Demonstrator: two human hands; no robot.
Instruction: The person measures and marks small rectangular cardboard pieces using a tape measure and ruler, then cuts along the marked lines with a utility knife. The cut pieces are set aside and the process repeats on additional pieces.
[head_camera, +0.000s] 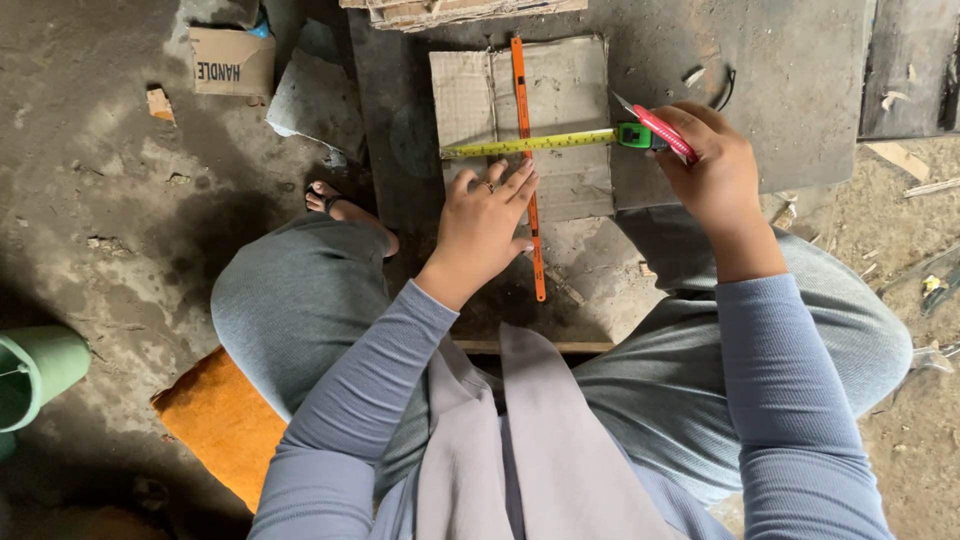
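While left hand presses flat, worn creased cardboard, yellow tape, right hand gripping cutter.

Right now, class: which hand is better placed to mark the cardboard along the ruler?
Probably the right hand: it already holds the red cutter and tape measure, while the left hand presses the orange ruler on the cardboard.

The left hand presses an orange ruler onto a cardboard piece; the right hand holds a tape measure and red cutter across it
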